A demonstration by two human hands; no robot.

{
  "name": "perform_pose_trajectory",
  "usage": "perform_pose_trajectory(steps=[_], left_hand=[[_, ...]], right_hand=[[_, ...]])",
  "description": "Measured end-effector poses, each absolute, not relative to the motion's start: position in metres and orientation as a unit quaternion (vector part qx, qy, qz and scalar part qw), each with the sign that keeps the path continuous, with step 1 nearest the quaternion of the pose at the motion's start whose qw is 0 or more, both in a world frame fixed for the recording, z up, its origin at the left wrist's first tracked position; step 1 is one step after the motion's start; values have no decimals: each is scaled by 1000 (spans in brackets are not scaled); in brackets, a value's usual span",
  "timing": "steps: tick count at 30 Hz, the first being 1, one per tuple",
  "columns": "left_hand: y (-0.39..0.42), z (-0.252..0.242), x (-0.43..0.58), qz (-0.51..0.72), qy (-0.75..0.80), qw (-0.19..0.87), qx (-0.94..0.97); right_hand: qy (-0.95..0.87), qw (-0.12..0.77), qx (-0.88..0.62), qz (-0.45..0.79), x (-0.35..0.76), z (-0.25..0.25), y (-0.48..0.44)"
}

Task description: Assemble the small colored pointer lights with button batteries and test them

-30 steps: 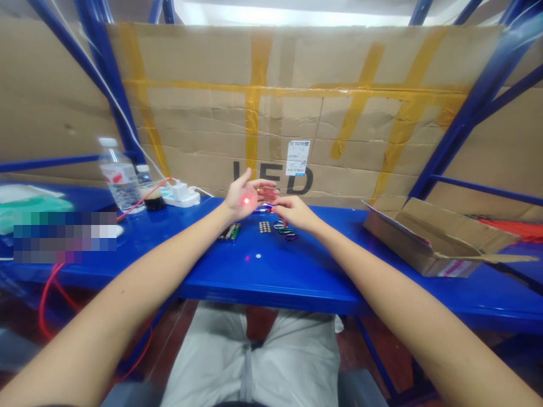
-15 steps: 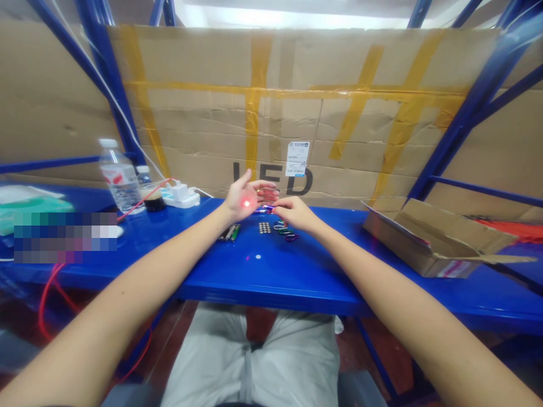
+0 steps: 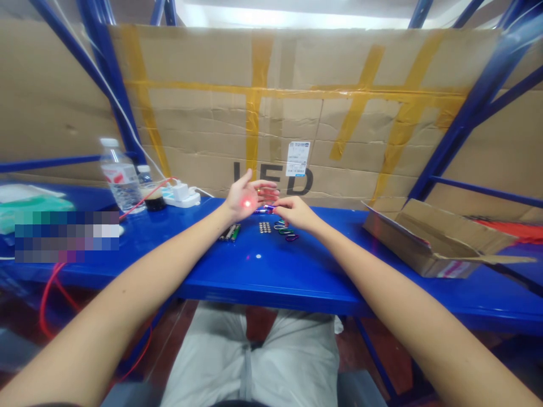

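Observation:
My left hand (image 3: 245,199) is held up over the table, palm towards me and fingers spread, with nothing in it. A bright red light spot glows on that palm. My right hand (image 3: 297,213) pinches a small purple metal laser pointer (image 3: 270,207), its tip aimed at the left palm. Beneath the hands, rows of small silver button cells (image 3: 264,228) lie on the blue table (image 3: 297,271). Coloured carabiner clips (image 3: 287,232) are just right of them. Several slim metal tubes (image 3: 230,232), one green, lie partly behind my left wrist.
An open cardboard box (image 3: 436,249) sits at the right. To the left stand a water bottle (image 3: 121,178), a bottle of dark liquid (image 3: 153,195) and a white power strip (image 3: 184,196) with cables. A large cardboard sheet (image 3: 203,124) closes off the back. A small white disc (image 3: 258,256) lies near the front edge.

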State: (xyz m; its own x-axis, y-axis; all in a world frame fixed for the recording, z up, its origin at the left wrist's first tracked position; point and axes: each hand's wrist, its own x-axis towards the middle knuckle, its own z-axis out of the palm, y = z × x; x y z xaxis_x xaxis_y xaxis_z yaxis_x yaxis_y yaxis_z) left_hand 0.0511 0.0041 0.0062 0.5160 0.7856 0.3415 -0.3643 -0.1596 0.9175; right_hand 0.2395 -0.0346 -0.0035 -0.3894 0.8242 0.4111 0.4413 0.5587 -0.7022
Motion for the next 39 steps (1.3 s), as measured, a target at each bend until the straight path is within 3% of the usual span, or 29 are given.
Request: perform_pose_trajectory(steps=[10, 18, 30, 39], left_hand=[[5, 6, 51, 456, 185, 591, 639], [14, 0, 51, 414, 307, 359, 778], [35, -14, 33, 354, 349, 285, 819], [53, -26, 21, 338, 392, 245, 819]], right_hand=[[-786, 380, -417, 253, 240, -2, -35], [-770, 398, -445, 226, 248, -7, -20], [-745, 378, -426, 349, 258, -18, 5], [-750, 377, -480, 257, 262, -25, 35]])
